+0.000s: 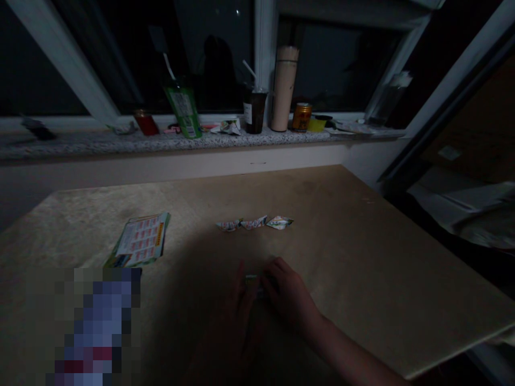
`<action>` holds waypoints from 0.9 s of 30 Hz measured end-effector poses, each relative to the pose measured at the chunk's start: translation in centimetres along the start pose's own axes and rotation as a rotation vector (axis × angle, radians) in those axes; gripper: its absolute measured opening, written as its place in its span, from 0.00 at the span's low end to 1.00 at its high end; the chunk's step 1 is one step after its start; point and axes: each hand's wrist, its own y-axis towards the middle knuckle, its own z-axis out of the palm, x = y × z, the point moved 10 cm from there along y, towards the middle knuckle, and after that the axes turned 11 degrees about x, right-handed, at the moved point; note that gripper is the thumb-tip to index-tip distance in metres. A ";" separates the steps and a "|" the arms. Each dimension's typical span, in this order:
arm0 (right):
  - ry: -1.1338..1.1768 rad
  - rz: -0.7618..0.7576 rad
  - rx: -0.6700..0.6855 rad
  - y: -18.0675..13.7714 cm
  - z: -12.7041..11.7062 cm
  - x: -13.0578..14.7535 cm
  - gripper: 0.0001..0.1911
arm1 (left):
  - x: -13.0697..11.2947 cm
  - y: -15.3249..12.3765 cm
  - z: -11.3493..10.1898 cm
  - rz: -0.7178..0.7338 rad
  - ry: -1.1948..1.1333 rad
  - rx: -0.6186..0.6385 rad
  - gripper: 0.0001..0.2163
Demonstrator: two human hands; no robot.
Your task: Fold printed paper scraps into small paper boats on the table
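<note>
The scene is very dark. My right hand [287, 292] and my left hand [237, 305] rest low on a tan board [362, 252], with both sets of fingers pressed on a small folded paper piece [252, 280] between them. The left hand lies in deep shadow and its fingers barely show. Further up the board lie three small folded paper shapes [254, 223] in a row. To the left sits a stack of printed leaflets [140, 240].
A stone windowsill [120, 142] runs along the back with a green bottle [184, 110], a dark cup with a straw [254, 110], a tall beige tumbler [284, 88], a red can [145, 122] and a gold can [301, 117]. The board's right edge drops off to clutter.
</note>
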 end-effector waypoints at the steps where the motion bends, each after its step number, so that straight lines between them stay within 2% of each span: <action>1: -0.015 0.006 0.002 0.0 0.1 0.0 0.06 | -0.4 -0.3 0.6 0.032 0.053 0.023 0.25; 6: -0.051 0.018 0.011 0.1 0.7 -0.3 0.05 | -1.8 -1.1 1.4 0.122 0.228 -0.065 0.29; 11: -0.098 0.034 0.042 0.3 1.1 -0.3 0.06 | -2.2 -1.0 1.3 0.107 0.294 -0.096 0.28; 18: -0.111 0.031 0.045 0.6 1.2 -0.4 0.06 | -2.4 -0.9 1.1 0.090 0.333 -0.058 0.27; 27: -0.147 0.019 0.049 0.6 1.6 -0.5 0.06 | -2.3 -1.0 1.5 0.092 0.322 -0.074 0.28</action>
